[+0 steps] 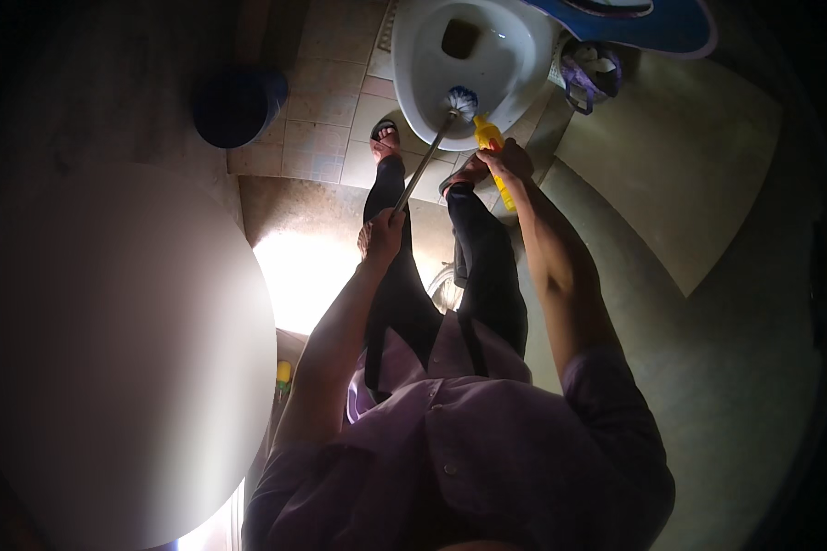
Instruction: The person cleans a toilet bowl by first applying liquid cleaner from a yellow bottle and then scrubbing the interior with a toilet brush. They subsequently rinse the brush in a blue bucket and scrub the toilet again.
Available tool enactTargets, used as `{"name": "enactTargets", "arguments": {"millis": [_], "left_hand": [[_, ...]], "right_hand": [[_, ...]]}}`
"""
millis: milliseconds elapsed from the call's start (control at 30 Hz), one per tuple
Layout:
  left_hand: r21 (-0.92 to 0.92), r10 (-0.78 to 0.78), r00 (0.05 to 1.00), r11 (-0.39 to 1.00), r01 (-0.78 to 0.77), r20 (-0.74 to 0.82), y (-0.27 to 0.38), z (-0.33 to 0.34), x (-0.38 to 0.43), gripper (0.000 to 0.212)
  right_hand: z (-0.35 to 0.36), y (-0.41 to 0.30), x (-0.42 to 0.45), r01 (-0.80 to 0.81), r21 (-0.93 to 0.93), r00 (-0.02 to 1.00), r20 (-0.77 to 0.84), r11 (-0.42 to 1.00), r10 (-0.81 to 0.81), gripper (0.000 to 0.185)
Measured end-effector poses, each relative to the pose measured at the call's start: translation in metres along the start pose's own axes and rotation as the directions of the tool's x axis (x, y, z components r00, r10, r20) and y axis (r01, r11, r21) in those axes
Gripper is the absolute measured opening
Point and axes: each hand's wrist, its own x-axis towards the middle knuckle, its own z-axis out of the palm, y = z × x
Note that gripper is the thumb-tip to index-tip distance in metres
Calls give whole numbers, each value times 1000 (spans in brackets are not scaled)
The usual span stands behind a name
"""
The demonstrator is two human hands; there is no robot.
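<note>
My left hand (pixel 382 237) grips the handle end of a long-handled toilet brush (pixel 424 165). The brush's blue and white bristle head (pixel 462 102) is over the near inside of a white toilet bowl (pixel 413 82); whether it touches the bowl I cannot tell. In my right hand (pixel 510 162) is a yellow plastic bottle (pixel 486 132) with a red patch on it. The bottle is tilted, its top end at the bowl's near right rim, close to the bristles. Dark water lies in the outlet at the bowl's far side.
A dark blue bucket (pixel 238 110) stands left on the tiled floor (pixel 317 138). Right of the bowl is a small basket with a purple bag (pixel 593 72), below a blue toilet lid or seat (pixel 634 31). Walls rise at both sides. My sandalled feet stand before the bowl.
</note>
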Motion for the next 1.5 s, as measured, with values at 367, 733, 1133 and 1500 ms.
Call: {"name": "enactTargets", "arguments": {"millis": [367, 733, 1133, 1500], "left_hand": [[-9, -10, 1000, 1000, 10, 10, 0, -3, 0, 33], [-19, -35, 999, 999, 35, 11, -3, -1, -1, 33], [-7, -36, 999, 999, 36, 7, -2, -1, -1, 33], [-49, 51, 996, 997, -54, -75, -3, 8, -6, 34]], "right_hand": [[-13, -1, 7, 58, -21, 987, 154, 998, -54, 66], [-34, -28, 5, 57, -197, 959, 284, 979, 2, 62], [-32, -17, 14, 50, -122, 957, 289, 991, -13, 65], [-7, 28, -15, 105, 499, 977, 107, 860, -182, 72]]}}
